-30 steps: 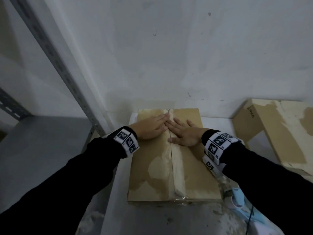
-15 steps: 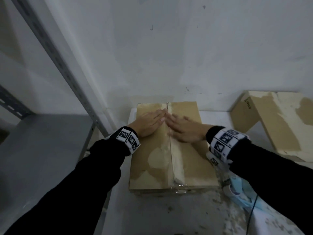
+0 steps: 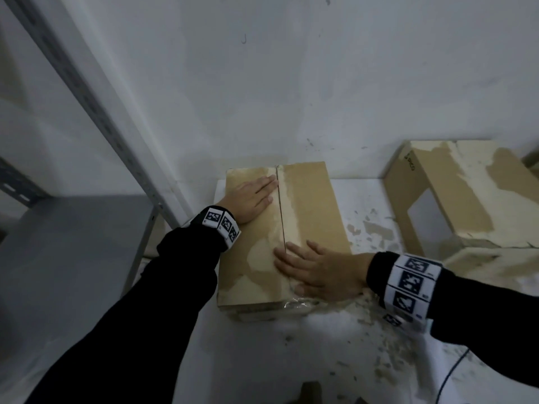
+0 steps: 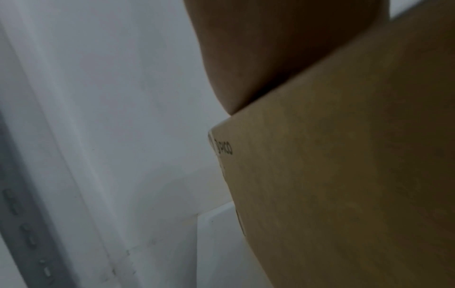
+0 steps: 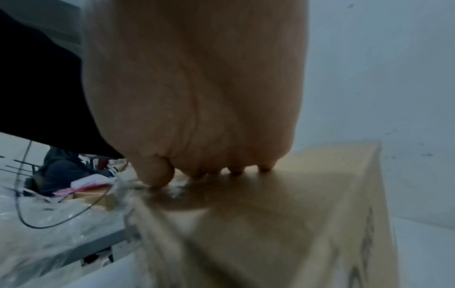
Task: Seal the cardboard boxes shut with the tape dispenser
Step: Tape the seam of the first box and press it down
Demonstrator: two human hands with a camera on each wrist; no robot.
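Note:
A closed brown cardboard box lies on the white table, its two top flaps meeting at a centre seam with pale torn patches. My left hand lies flat on the far left flap, fingers straight and pointing at the seam. My right hand presses flat on the near end, fingers spread across the seam, by clear tape wrapped over the front edge. In the right wrist view the right hand bears down on the box top. The left wrist view shows the box side. No tape dispenser is in view.
A second cardboard box stands at the right against the wall. The white table is flecked with torn paper bits, and a black cable runs at its near right. A grey metal shelf and slanted upright stand left.
My right hand has slid along the seam from the far end towards the near edge of the box. My left hand stayed on the far left flap.

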